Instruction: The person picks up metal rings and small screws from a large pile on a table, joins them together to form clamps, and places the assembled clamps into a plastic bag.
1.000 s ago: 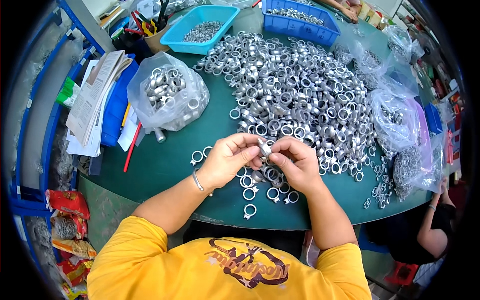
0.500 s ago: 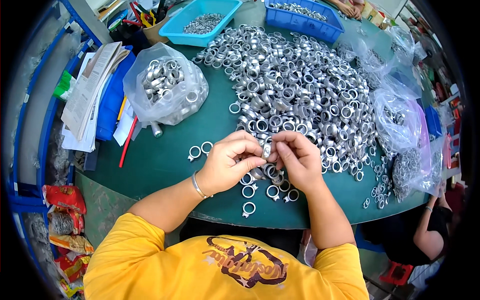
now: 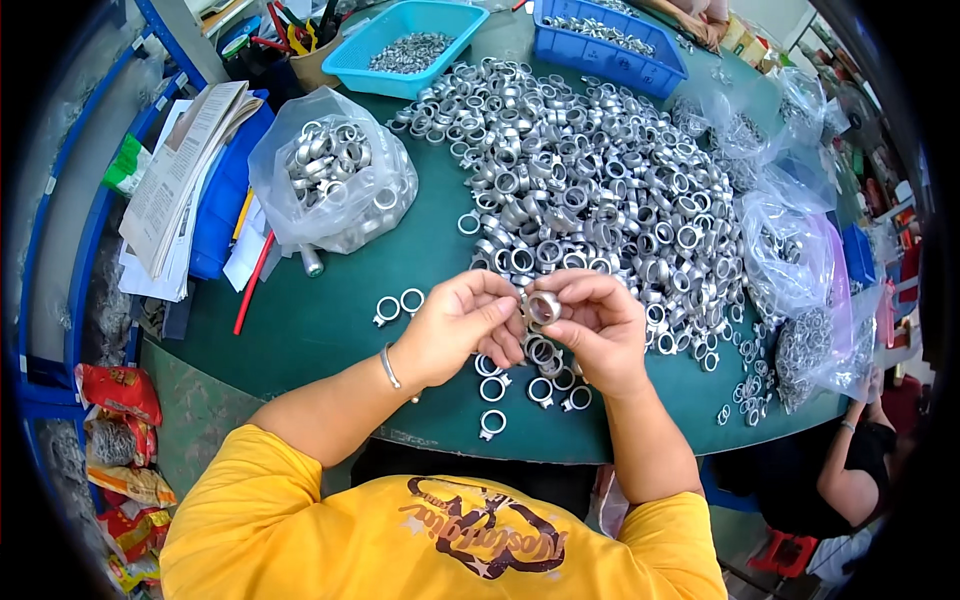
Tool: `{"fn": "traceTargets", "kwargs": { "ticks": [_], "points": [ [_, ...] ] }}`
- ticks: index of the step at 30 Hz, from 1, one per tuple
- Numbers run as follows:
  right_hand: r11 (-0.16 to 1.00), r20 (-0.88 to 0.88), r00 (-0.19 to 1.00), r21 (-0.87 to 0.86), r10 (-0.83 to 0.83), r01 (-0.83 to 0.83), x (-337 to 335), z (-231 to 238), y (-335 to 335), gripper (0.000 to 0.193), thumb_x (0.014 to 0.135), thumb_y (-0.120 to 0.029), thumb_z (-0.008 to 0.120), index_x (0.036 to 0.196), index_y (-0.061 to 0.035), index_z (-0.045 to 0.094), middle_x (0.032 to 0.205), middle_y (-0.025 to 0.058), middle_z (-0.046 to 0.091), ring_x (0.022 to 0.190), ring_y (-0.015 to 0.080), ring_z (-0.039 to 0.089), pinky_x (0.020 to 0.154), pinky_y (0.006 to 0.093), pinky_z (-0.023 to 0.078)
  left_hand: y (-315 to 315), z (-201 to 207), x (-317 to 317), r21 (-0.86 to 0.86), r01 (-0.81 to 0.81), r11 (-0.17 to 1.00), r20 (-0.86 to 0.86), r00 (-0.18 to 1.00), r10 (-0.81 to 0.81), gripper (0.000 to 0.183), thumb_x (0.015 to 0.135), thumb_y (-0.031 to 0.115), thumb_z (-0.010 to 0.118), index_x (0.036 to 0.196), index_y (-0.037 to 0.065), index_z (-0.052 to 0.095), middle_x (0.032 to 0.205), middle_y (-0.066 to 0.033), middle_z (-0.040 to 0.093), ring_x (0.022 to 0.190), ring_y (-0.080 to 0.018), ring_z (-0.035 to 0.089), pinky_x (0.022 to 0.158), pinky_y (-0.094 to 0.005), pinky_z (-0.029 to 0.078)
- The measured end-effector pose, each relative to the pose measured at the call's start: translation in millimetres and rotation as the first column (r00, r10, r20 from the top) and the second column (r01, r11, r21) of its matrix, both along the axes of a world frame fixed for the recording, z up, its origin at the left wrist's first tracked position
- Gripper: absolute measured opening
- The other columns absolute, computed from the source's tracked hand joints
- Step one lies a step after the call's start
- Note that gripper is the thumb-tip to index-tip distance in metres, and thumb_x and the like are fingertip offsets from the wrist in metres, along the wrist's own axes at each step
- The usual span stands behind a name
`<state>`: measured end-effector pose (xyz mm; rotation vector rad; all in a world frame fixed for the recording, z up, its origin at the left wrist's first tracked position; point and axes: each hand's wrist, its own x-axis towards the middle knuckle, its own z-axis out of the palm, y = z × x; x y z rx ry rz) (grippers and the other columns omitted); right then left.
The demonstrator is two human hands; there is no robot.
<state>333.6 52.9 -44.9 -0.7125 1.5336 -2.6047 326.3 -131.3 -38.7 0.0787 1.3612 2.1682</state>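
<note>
My right hand pinches a silvery metal ring between thumb and fingers, its round opening tilted up toward me. Close beside the ring's left edge, my left hand has thumb and forefinger pressed together; whether anything small is between them I cannot make out. Both hands hover over the near edge of a big heap of similar rings, many with a small lug on the side. Several loose rings lie on the green table just below my hands, and a pair lies left of my left hand.
A clear bag of rings stands at the left, near papers and a red stick. Turquoise and blue trays of small parts sit at the back. Plastic bags line the right side; other people sit beyond.
The ring has turned so that its opening faces me. My right hand now holds it, while my left fingers have shifted slightly left of it.
</note>
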Motion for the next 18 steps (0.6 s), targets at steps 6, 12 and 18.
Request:
{"fn": "traceTargets", "kwargs": {
  "ticks": [6,12,18],
  "points": [
    [0.703,-0.583,0.800,0.510,-0.142,0.496,-0.4,26.4,0.1,0.014,0.069,0.004,0.067,0.081,0.0003,0.062,0.094,0.0145,0.063,0.085,0.0261,0.060,0.074,0.0328,0.048,-7.8,-3.0,-4.4,0.272,0.078,0.959,0.259,0.954,-0.152,0.016,0.092,0.019,0.048,0.098,0.004,0.051,0.077,-0.0059,0.055,0.054,-0.0109,0.051,0.040,-0.0186,0.038],
    [-0.050,-0.713,0.578,0.646,-0.398,0.762,-32.9,17.0,28.3,0.013,0.071,-0.010,0.068,0.081,-0.0026,0.062,0.081,0.0108,0.056,0.078,0.0296,0.054,0.068,0.0397,0.043,2.6,-4.1,0.5,0.157,-0.016,0.987,0.066,0.998,0.006,0.009,0.086,0.007,0.058,0.090,0.004,0.051,0.068,-0.0014,0.046,0.052,-0.0052,0.038,0.040,-0.0168,0.026],
    [0.002,-0.657,0.664,0.710,-0.358,0.704,-38.8,22.3,21.4,0.009,0.073,-0.006,0.066,0.081,-0.0026,0.062,0.074,0.0090,0.056,0.071,0.0239,0.055,0.061,0.0353,0.043,-0.8,-4.6,1.7,0.080,-0.056,0.995,-0.067,0.996,0.061,0.009,0.085,0.006,0.059,0.091,0.003,0.052,0.068,-0.0007,0.048,0.051,-0.0039,0.038,0.041,-0.0167,0.028]
  ]
}}
